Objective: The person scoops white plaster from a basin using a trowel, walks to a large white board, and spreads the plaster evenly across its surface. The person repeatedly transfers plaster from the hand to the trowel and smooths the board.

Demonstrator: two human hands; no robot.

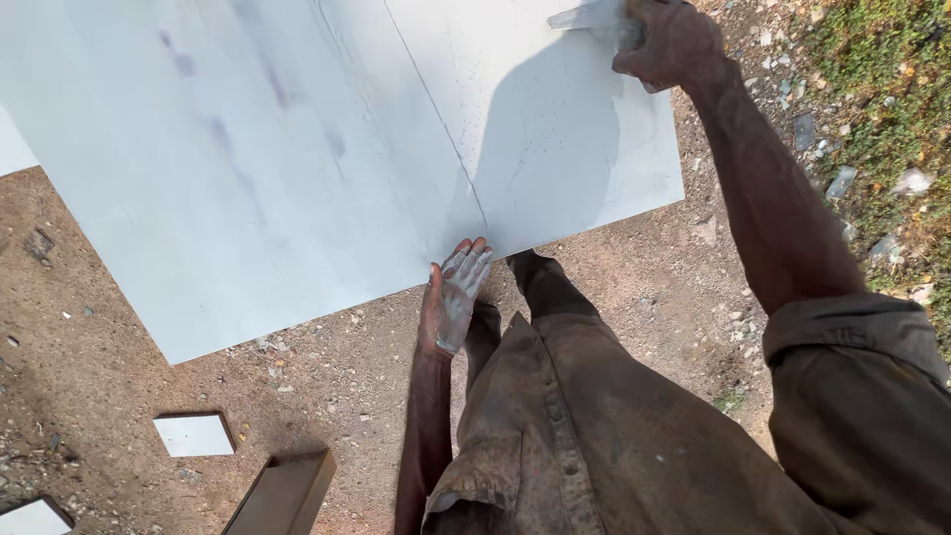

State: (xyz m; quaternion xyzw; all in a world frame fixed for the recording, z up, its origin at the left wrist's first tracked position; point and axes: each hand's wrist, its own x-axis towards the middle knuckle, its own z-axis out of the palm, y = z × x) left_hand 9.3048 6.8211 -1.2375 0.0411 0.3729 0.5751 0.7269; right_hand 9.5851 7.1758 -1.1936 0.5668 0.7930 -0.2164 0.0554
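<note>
- A big white slab fills the upper left of the view, lying flat above bare dirt; a thin straight line runs down it from the top edge to the near edge.
- The right hand is at the top of the view, out at the end of a stretched arm, over the slab's far right part.
- It is closed around a pale, flat tool, maybe a scraper or a rag; the top edge cuts it off, so I can't tell which.
- The tool lies against the slab's surface, and the arm's shadow falls on the slab just below it.
- The left hand is at the slab's near edge, right where the line ends.
- Its fingers are straight and spread, dusted white, with the tips touching the edge; it grips nothing.
- A brown, stained shirt fills the lower right.
- A small white tile lies on the dirt at lower left, well apart from the slab.
- A second white piece shows in the bottom left corner.
- A dark metal channel lies just right of the tile.
- Stones and grass edge the right side.
</note>
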